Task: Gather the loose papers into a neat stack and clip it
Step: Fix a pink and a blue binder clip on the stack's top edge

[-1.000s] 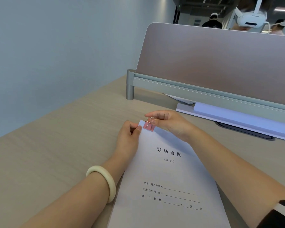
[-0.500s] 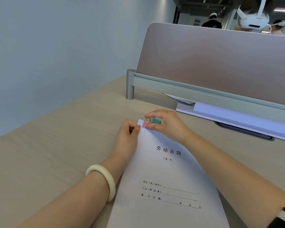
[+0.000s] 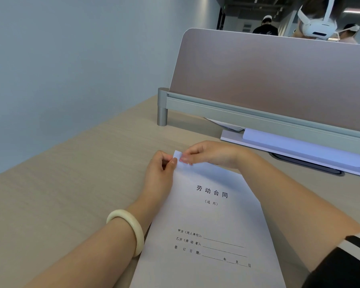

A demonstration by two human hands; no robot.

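On the top sheet of the paper stack (image 3: 212, 221) I read the printed heading 劳动合同, with (通用) in smaller type below it. Lower on that sheet stood three lines with blanks: 甲方(用人单位):, 乙方(劳动者):, and 签订日期:, the last ending in 年, 月 and 日. I could read no other text anywhere in the head view.

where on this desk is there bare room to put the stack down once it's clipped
Widest free patch: bare desk left of the left hand, toward the wall. A smaller bare strip lies between the hands and the divider post. It is crowded on the right: paper stack, right hand, and other white sheets under the divider.
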